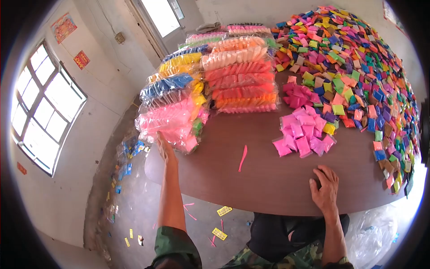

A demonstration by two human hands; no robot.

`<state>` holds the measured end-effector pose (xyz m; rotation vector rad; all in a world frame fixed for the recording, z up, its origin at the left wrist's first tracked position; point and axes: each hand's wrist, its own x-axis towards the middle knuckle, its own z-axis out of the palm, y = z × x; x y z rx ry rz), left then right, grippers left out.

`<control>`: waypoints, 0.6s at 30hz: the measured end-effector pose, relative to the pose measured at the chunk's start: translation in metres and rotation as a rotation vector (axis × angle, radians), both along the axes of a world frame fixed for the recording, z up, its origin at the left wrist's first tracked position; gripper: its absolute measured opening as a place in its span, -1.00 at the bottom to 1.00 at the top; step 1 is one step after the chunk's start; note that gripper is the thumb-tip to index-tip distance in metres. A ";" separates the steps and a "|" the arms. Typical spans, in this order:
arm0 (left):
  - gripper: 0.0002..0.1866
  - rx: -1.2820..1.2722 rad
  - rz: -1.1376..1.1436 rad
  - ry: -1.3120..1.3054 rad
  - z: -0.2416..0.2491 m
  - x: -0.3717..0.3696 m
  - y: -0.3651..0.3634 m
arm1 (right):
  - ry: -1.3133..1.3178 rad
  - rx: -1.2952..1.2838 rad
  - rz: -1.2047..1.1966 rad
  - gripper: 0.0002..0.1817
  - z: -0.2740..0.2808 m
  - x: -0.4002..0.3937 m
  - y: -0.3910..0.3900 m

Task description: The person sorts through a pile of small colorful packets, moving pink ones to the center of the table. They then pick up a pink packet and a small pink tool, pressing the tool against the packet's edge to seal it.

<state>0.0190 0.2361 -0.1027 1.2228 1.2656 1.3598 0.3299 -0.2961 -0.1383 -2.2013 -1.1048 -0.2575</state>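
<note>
My left hand (166, 149) is stretched out at the near end of a clear bag of light pink packets (163, 117), seen edge-on with its fingers against the plastic. Part of those fingers is hard to make out. My right hand (325, 187) rests on the brown table (215, 179) near its front edge, fingers apart and slightly bent, holding nothing. Between the hands lies a thin pink plastic strip, shaped like a small knife (242, 158). Beyond my right hand sits a small heap of bright pink packets (303, 131).
Stacked bags of colour-sorted packets (242, 76) stand at the table's back left. A large mound of mixed-colour packets (354, 76) covers the right side. Yellow cards (219, 233) and pink strips litter the floor. Clear plastic (374, 233) hangs at lower right.
</note>
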 end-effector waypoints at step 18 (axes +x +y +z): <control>0.08 0.102 0.201 -0.033 -0.031 0.040 0.061 | 0.023 -0.047 -0.005 -0.54 0.010 -0.003 0.006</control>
